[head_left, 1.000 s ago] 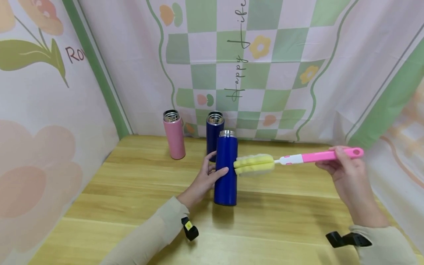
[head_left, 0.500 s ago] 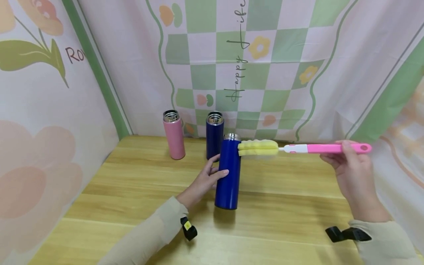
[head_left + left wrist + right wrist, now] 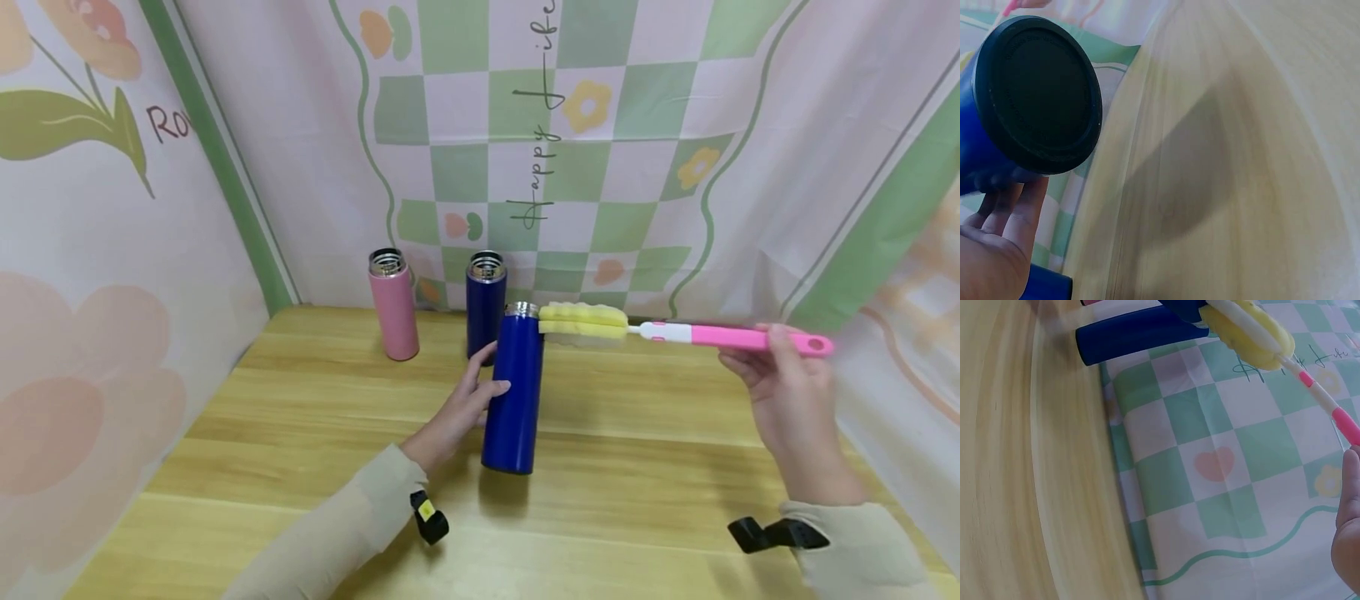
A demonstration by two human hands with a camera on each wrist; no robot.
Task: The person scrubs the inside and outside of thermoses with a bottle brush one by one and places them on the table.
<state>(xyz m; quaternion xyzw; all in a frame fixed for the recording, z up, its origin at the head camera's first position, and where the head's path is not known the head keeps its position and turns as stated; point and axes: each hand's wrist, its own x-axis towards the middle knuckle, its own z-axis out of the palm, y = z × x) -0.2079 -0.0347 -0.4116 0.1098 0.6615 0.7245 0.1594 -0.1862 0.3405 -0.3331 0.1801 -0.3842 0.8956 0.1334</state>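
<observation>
My left hand grips a blue thermos bottle round its middle, off the table and slightly tilted. Its steel mouth has no lid, and the left wrist view shows its dark base. My right hand holds a bottle brush by its pink handle. The yellow sponge head points left, beside the bottle's neck on the outside. Whether sponge and bottle touch I cannot tell. In the right wrist view the sponge overlaps the top of the bottle.
Behind the held bottle stands a second, dark blue bottle with an uncovered mouth. To its left is a pink bottle, likewise uncovered. All this is on a wooden table, with a checked cloth hanging at its back edge.
The brush has risen from the middle of the bottle to its neck and levelled out. The held bottle has tilted a little, its top leaning right.
</observation>
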